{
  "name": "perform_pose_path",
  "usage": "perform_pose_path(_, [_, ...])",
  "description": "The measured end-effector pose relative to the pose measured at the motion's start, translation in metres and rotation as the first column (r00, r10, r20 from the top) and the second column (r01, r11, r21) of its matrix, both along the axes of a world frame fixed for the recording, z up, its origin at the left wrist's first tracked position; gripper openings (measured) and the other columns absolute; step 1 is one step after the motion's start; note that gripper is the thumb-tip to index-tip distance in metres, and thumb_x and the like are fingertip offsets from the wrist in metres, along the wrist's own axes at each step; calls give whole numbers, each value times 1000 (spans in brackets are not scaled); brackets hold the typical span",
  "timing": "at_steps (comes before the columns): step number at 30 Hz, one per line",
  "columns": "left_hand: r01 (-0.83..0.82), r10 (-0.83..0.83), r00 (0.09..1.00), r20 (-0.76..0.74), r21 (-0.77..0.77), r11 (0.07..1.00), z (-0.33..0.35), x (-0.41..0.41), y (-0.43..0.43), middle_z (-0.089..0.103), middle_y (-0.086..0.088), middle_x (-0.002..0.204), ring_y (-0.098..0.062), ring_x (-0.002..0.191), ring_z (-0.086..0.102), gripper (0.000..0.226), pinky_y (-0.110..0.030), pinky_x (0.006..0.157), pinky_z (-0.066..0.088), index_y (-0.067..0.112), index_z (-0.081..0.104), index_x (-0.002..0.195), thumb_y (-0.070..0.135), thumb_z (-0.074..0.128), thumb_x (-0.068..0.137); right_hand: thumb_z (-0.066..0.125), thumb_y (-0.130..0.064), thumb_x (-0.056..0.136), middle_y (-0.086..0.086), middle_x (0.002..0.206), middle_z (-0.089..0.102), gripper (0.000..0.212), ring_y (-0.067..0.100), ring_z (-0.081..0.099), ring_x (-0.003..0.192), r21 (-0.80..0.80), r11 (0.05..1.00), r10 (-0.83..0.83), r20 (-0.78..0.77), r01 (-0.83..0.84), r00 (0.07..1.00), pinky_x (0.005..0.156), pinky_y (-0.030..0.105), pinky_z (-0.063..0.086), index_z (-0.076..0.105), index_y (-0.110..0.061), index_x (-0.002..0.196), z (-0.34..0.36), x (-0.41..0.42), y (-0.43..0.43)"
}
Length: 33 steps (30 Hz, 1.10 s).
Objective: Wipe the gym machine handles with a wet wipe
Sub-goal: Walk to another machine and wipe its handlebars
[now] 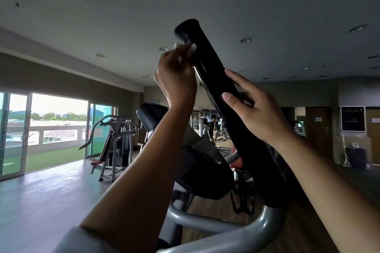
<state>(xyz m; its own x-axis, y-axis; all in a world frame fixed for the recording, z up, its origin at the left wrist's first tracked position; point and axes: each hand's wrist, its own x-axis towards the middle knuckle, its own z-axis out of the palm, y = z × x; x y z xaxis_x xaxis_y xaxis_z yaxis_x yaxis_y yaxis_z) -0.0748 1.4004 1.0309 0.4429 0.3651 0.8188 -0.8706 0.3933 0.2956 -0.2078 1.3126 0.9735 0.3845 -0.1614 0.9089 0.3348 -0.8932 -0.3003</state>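
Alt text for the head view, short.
The left hand holds a white wet wipe against a long black padded machine handle near its top; the right hand grips it lower down. Grey weight machine behind.

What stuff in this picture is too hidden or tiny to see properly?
Head view only:
1. Wet wipe: mostly behind the left hand; only a pale scrap shows.
2. Handle, lower end: lost in dark shadow.
3. Right hand: its far side is behind the handle.
4. Lettering on the handle: too small to read.
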Motion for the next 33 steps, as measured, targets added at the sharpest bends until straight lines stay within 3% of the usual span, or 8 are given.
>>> perform_pose_path(2, [84,-84,995,45,-3,996,-20,-2,-4,73,4,87,-6,78,68,10,-35,75,56,27,75,90,28,74,80,61,-29,92,-8,121,66,52,1,65,103,6,1000,-2,0,2,1000,94,21,51,43,-40,140,-1,-1,0])
perform_pose_path(7, [172,-173,983,56,20,985,-16,5,5,75,6,82,-11,76,71,14,-42,75,58,28,75,84,15,72,82,61,-29,92,-5,119,68,53,6,67,102,13,1000,-9,-10,10,1000,97,33,53,43,-42,140,0,-2,2])
perform_pose_path(11, [176,-179,982,-55,-61,983,21,8,14,70,19,67,-5,70,70,7,-35,77,58,27,75,82,20,75,78,60,-29,92,-11,126,63,53,1,64,107,14,1000,3,-28,-3,1000,96,24,52,42,-42,140,-1,-5,2])
perform_pose_path(17, [148,-149,988,45,32,988,-16,0,3,74,9,84,-6,79,70,11,-42,79,57,28,75,86,18,72,80,61,-26,92,-26,125,56,54,-15,55,110,19,1000,18,-50,-17,999,87,2,44,43,-44,139,-11,-12,-1])
perform_pose_path(20, [60,-67,992,108,67,996,-43,-9,-1,73,3,88,-5,79,69,18,-35,75,57,23,75,90,8,67,83,60,-28,92,-17,132,58,53,-3,58,116,20,1000,14,-60,-13,998,97,12,46,42,-45,139,-18,-17,-2])
perform_pose_path(24, [-67,51,987,152,106,992,-77,-30,-2,71,3,84,-3,71,64,18,-13,65,46,22,75,95,10,68,84,61,-26,91,-23,132,54,53,-11,51,121,21,1000,1,-52,0,999,104,13,41,44,-41,140,-28,-22,-1])
perform_pose_path(30, [-7,-2,998,60,144,989,-95,-46,-1,70,6,78,-3,70,64,14,-22,64,49,27,74,98,25,70,85,62,-29,90,-24,137,51,54,-11,51,121,29,999,-15,-46,16,999,107,21,42,44,-41,139,-43,-28,-5])
perform_pose_path(33, [20,-20,1000,2,86,996,-80,-47,0,72,4,83,0,70,63,16,-9,65,44,24,74,99,31,69,85,62,-29,90,-22,139,49,54,-20,44,119,30,999,-28,-47,29,999,104,11,39,44,-41,139,-45,-29,-6])
